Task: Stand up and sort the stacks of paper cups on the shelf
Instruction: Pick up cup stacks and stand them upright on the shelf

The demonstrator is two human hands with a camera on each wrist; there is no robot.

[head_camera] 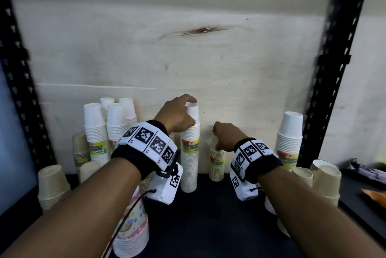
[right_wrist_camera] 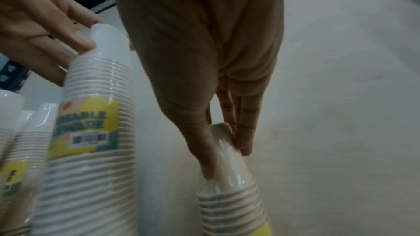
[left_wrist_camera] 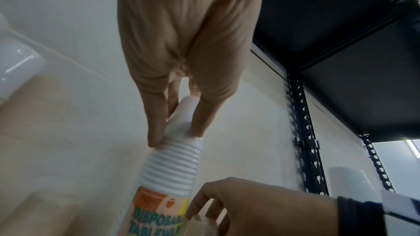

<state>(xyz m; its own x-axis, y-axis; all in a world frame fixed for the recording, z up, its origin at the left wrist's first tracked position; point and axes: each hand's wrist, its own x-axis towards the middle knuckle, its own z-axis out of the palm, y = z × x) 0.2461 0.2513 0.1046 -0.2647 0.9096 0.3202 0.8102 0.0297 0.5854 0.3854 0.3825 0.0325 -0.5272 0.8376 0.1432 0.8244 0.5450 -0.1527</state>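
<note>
A tall wrapped stack of white cups (head_camera: pixel 189 153) with a yellow-green label stands upright mid-shelf. My left hand (head_camera: pixel 179 114) grips its top cup, thumb and fingers around it; the left wrist view shows the fingers (left_wrist_camera: pixel 156 126) clasping that white stack (left_wrist_camera: pixel 172 168). Just to the right stands a short stack of beige cups (head_camera: pixel 217 163). My right hand (head_camera: pixel 224 136) holds its top, and in the right wrist view the fingers (right_wrist_camera: pixel 204 150) pinch the beige stack (right_wrist_camera: pixel 229 186), with the white stack (right_wrist_camera: pixel 90 132) to its left.
Several white stacks (head_camera: pixel 108 128) stand at the back left with beige stacks (head_camera: pixel 52 186) in front. A patterned stack (head_camera: pixel 133 226) is near my left forearm. White (head_camera: pixel 289 138) and beige (head_camera: pixel 325 182) stacks stand at the right. Black uprights (head_camera: pixel 332 69) frame the dark shelf (head_camera: pixel 208 216).
</note>
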